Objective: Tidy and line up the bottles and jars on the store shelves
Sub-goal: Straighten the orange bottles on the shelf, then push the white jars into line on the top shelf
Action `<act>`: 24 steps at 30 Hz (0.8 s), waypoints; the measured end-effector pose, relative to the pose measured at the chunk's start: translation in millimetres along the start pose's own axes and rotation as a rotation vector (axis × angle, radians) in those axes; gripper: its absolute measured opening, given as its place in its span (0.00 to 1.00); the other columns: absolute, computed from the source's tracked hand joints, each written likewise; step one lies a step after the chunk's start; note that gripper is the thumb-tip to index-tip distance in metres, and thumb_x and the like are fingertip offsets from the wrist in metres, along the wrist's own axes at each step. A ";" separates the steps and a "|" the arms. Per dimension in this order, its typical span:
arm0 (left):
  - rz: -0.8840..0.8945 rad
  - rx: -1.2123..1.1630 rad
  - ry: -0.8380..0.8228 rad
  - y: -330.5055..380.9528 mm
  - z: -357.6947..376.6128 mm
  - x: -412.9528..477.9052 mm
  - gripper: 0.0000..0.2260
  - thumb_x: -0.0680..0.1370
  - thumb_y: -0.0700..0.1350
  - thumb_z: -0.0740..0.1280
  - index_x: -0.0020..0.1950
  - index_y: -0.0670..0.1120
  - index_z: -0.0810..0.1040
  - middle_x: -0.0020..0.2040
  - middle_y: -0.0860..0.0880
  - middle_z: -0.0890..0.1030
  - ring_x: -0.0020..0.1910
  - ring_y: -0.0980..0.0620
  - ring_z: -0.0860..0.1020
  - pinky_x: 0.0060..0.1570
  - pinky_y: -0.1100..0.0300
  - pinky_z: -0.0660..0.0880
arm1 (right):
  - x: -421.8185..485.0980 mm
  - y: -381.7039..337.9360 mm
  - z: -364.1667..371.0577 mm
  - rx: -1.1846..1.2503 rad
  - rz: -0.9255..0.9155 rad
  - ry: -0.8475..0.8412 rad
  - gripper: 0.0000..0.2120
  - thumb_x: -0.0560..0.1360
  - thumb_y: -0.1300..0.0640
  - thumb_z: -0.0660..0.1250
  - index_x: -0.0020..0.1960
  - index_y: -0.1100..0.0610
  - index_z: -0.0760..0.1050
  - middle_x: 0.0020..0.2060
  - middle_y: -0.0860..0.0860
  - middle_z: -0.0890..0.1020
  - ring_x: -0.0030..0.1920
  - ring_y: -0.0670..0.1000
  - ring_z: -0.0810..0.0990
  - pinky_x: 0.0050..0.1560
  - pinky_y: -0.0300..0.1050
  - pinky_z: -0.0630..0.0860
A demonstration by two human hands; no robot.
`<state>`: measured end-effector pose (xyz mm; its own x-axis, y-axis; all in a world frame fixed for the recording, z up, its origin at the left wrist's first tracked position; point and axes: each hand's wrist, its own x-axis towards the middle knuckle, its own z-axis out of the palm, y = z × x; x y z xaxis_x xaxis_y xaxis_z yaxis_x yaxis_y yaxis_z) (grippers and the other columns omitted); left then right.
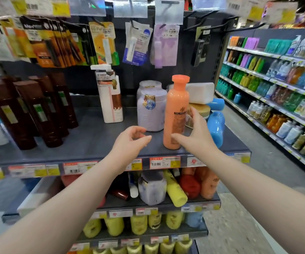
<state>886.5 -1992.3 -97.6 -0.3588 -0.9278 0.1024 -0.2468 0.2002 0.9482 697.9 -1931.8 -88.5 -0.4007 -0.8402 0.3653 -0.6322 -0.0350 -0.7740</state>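
Flanking orange bottle [177, 110] (capped, upright), left hand [129, 140], right hand [196, 133], fingers [194, 112] loose, gripping nothing

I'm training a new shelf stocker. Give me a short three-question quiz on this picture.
1. True or false: the orange bottle stands upright on the shelf.
2. The right hand is nearest to: A the orange bottle, B a brown bottle, C the white pump bottle.
3. Fill in: the left hand holds ____.
Key: 1 true; 2 A; 3 nothing.
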 end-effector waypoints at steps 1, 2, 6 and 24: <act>-0.004 -0.005 -0.005 -3.1 -1.2 -1.1 0.08 0.74 0.49 0.68 0.53 0.54 0.74 0.45 0.54 0.80 0.48 0.52 0.80 0.46 0.56 0.75 | -6.0 -0.7 -1.5 -0.016 -0.003 -0.006 0.43 0.65 0.53 0.75 0.73 0.49 0.55 0.69 0.48 0.65 0.67 0.46 0.64 0.63 0.41 0.63; -0.007 -0.006 -0.010 -5.3 -2.7 -2.5 0.08 0.74 0.49 0.68 0.52 0.54 0.74 0.45 0.54 0.80 0.48 0.52 0.80 0.45 0.56 0.74 | -11.5 -2.0 -2.3 -0.026 -0.004 -0.005 0.42 0.65 0.54 0.75 0.73 0.49 0.56 0.68 0.48 0.64 0.66 0.43 0.63 0.62 0.39 0.62; -0.008 -0.015 -0.012 -10.7 -9.2 -6.6 0.08 0.75 0.47 0.67 0.54 0.52 0.75 0.44 0.54 0.80 0.44 0.53 0.81 0.39 0.60 0.73 | -33.8 -8.9 1.5 -0.054 -0.110 0.017 0.24 0.69 0.57 0.71 0.63 0.51 0.68 0.58 0.47 0.73 0.54 0.41 0.72 0.55 0.31 0.65; -0.325 0.189 -0.278 -114.0 15.9 -18.6 0.12 0.71 0.43 0.72 0.54 0.44 0.79 0.45 0.52 0.80 0.45 0.57 0.77 0.44 0.72 0.72 | -52.5 106.5 111.9 -0.324 0.179 -0.626 0.18 0.73 0.56 0.68 0.61 0.60 0.75 0.59 0.57 0.78 0.60 0.57 0.75 0.44 0.31 0.61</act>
<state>907.0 -1992.8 -212.4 -0.4570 -0.8373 -0.3001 -0.5367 -0.0095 0.8437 725.8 -1952.0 -248.0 -0.1230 -0.9737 -0.1919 -0.7963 0.2123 -0.5665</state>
